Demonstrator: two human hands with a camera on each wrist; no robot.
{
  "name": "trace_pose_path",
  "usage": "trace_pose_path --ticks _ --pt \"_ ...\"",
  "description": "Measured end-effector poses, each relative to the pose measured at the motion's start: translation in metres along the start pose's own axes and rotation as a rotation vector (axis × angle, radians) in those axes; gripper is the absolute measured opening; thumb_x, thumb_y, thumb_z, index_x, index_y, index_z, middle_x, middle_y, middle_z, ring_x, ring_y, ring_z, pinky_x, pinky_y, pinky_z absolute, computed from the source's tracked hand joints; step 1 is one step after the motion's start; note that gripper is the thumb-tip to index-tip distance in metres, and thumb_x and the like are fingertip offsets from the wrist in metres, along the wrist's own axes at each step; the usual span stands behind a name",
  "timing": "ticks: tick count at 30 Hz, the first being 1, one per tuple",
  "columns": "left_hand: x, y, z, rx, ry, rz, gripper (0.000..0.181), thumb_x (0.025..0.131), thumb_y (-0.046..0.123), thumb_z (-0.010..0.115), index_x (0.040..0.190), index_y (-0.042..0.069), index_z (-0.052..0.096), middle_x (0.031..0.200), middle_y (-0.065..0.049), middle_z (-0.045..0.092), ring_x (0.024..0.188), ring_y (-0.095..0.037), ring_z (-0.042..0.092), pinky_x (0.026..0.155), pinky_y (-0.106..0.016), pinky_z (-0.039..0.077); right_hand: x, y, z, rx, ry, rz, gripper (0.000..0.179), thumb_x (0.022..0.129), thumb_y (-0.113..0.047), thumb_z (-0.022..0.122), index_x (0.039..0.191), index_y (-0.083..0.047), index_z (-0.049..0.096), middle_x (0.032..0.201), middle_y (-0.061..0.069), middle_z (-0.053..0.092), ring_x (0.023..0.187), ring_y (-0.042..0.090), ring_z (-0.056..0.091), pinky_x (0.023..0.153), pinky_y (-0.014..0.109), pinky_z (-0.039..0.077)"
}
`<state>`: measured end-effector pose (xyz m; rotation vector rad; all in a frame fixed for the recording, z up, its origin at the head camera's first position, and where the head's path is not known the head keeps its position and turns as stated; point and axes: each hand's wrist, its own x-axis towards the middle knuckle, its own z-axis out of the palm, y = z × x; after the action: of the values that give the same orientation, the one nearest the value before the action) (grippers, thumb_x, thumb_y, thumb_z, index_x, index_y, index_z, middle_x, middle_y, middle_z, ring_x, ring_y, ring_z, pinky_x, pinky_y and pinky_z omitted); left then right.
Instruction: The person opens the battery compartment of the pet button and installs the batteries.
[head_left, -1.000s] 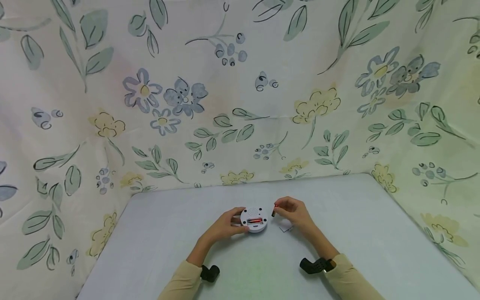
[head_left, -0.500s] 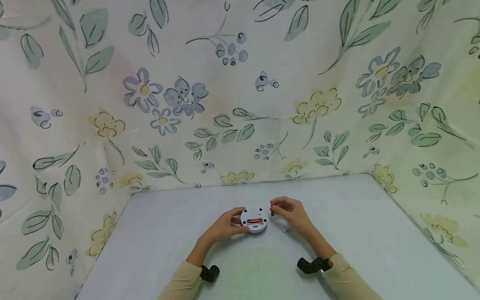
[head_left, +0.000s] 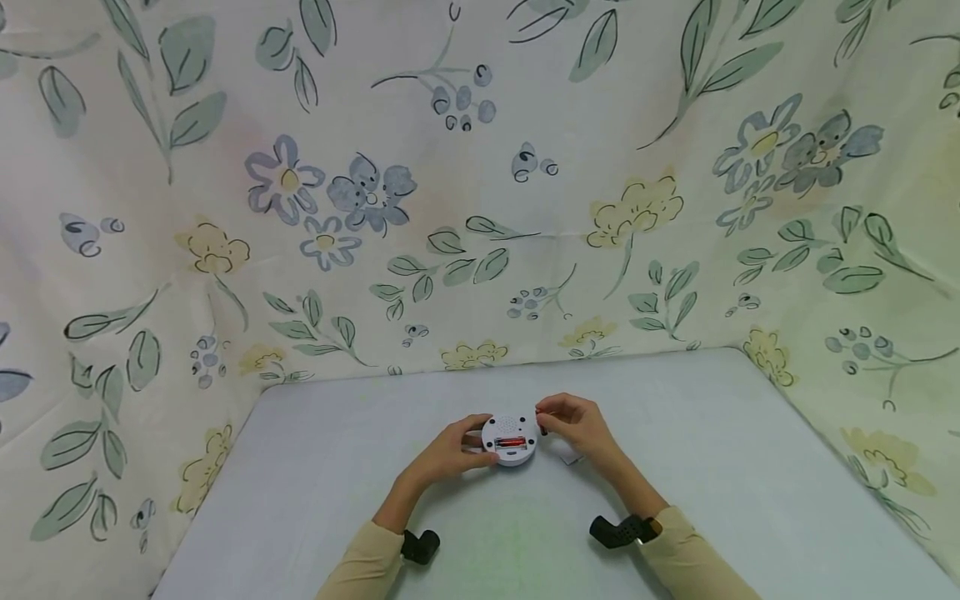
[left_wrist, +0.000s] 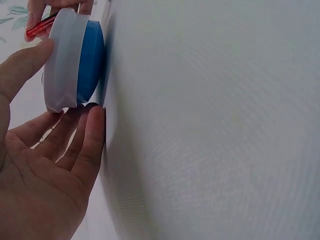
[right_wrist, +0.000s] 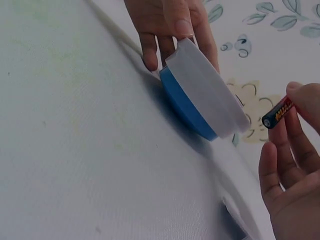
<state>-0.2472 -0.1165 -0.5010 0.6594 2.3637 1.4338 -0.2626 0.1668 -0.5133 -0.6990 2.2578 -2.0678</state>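
A round white device (head_left: 509,428) with a blue lower part (right_wrist: 182,105) lies with its battery compartment facing up. One red battery (head_left: 513,442) sits in the compartment. My left hand (head_left: 444,450) grips the device at its left side, thumb on the near edge and fingers round the far side. Just right of the device, my right hand (head_left: 583,427) pinches a red and black battery (right_wrist: 278,112) between thumb and fingers. In the right wrist view this battery is apart from the device, its dark end pointing toward it.
A small white cover (head_left: 572,457) lies on the white table (head_left: 337,467), partly under the right hand. Black wrist cameras (head_left: 619,531) are strapped on both wrists. A floral cloth (head_left: 480,183) hangs behind and beside the table.
My right hand has moved a little left with its battery, closer to the device. The left hand and the device have stayed almost still.
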Motion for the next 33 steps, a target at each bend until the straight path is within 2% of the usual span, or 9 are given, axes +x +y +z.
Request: trace_pose_path --ticks 6,12,16,24,33 --pt "0.0 0.001 0.001 -0.003 -0.001 0.008 0.071 0.093 0.022 0.077 0.152 0.001 0.042 0.147 -0.016 0.049 0.122 -0.033 0.058 0.096 -0.041 0.052 0.003 -0.003 0.006 -0.001 -0.018 0.0 0.031 0.096 -0.008 0.072 0.117 0.014 0.065 0.113 0.029 0.066 0.093 0.024 0.068 0.081 0.029 0.057" --pt "0.001 0.001 0.002 -0.018 0.005 0.011 0.072 0.093 0.021 0.078 0.153 0.003 0.041 0.15 -0.014 0.047 0.122 -0.032 0.058 0.095 -0.039 0.053 0.005 -0.005 0.01 0.0 -0.034 -0.02 0.025 0.096 -0.006 0.071 0.117 0.008 0.067 0.114 0.029 0.066 0.096 0.026 0.067 0.083 0.032 0.057" --pt "0.002 -0.001 0.002 -0.02 0.01 0.03 0.074 0.092 0.02 0.079 0.153 0.003 0.041 0.151 -0.015 0.046 0.121 -0.032 0.058 0.094 -0.04 0.054 0.007 -0.006 0.012 0.009 -0.058 -0.031 0.028 0.096 -0.006 0.071 0.117 0.012 0.066 0.112 0.026 0.067 0.095 0.026 0.067 0.084 0.031 0.057" --pt "0.002 -0.003 0.004 -0.018 0.04 0.055 0.071 0.09 0.018 0.081 0.15 0.004 0.045 0.147 -0.014 0.05 0.117 -0.03 0.061 0.089 -0.034 0.055 0.01 -0.009 0.017 0.007 -0.093 -0.052 0.027 0.096 -0.004 0.071 0.115 0.014 0.066 0.109 0.016 0.069 0.092 0.023 0.066 0.081 0.029 0.057" --pt "0.002 -0.003 0.007 -0.01 0.078 0.059 0.072 0.088 0.017 0.083 0.148 0.002 0.046 0.144 -0.016 0.053 0.115 -0.031 0.061 0.085 -0.033 0.056 0.01 -0.012 0.023 0.002 -0.128 -0.064 0.024 0.095 -0.002 0.071 0.114 0.013 0.068 0.11 0.02 0.07 0.093 0.028 0.067 0.083 0.03 0.057"
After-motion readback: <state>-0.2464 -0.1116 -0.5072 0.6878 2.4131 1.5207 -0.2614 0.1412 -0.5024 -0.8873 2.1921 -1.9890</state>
